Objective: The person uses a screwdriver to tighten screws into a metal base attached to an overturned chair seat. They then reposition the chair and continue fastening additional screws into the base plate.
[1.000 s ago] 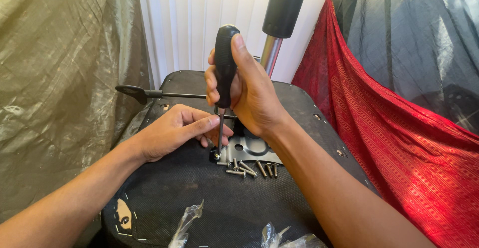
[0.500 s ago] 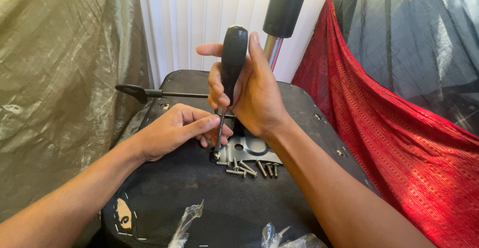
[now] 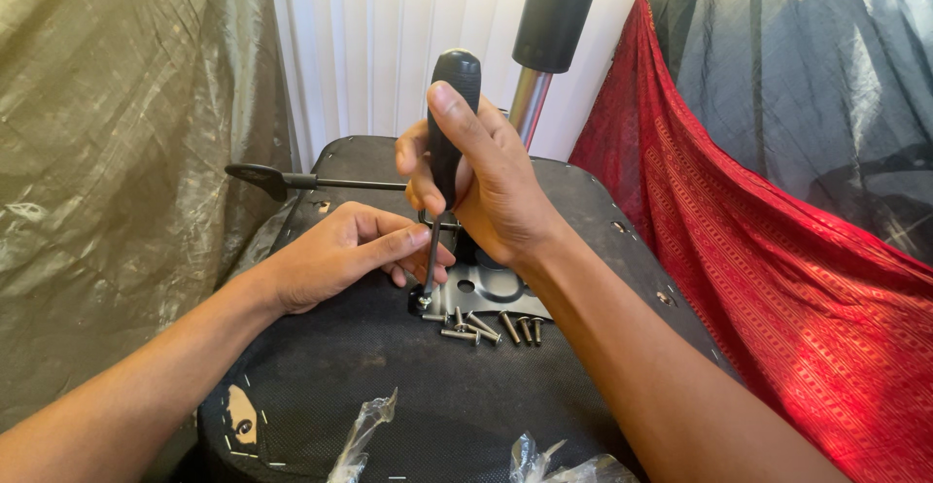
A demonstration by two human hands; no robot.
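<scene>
The screwdriver (image 3: 449, 133) has a black handle and a thin dark shaft, and the plate (image 3: 491, 293) under its tip is bare silver metal, like the silvery screws (image 3: 486, 328) beside it. The seat base (image 3: 408, 386) is black fabric with a torn tan patch near its front corner, the lever (image 3: 292, 180) is black, and the column (image 3: 544, 46) is black above shiny chrome. The left cloth (image 3: 117, 153) is plain olive-grey, the right cloth (image 3: 777, 269) red with fine woven stripes under a blue-grey sheet (image 3: 807, 85), and the curtain (image 3: 389, 46) is white.

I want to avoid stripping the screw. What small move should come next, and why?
Probably turn the screwdriver gently with the right hand. Its tip sits at the plate's corner, and the left hand steadies the shaft.
</scene>
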